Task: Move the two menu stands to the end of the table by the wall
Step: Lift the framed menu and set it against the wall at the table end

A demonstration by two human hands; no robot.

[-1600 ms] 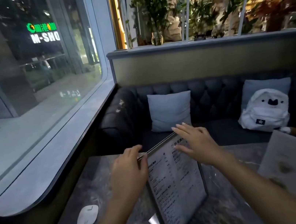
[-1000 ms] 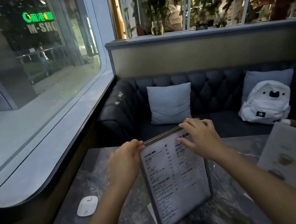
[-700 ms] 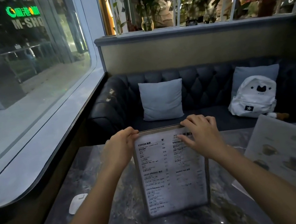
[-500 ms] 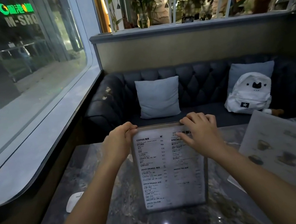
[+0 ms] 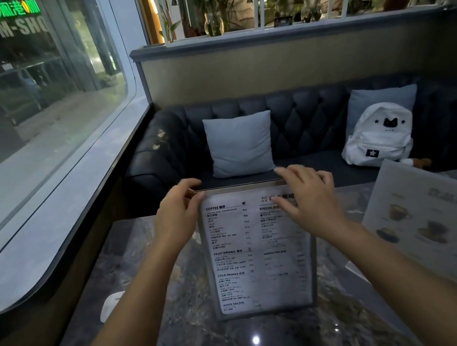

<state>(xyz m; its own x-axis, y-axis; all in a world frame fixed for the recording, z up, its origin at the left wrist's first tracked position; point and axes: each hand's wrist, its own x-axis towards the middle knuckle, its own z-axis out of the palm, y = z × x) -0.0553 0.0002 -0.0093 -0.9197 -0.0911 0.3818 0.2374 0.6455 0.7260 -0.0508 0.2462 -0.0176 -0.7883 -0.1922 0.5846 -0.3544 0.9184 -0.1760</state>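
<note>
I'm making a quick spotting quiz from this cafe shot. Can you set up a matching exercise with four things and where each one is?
Things:
1. text menu stand
2. picture menu stand
3. white backpack
4. small white object

Places:
A. on the sofa, right side
B. table's left edge, near the window
C. upright between both hands
D. table's right side

Pairs: 1-C, 2-D, 3-A, 4-B
</note>
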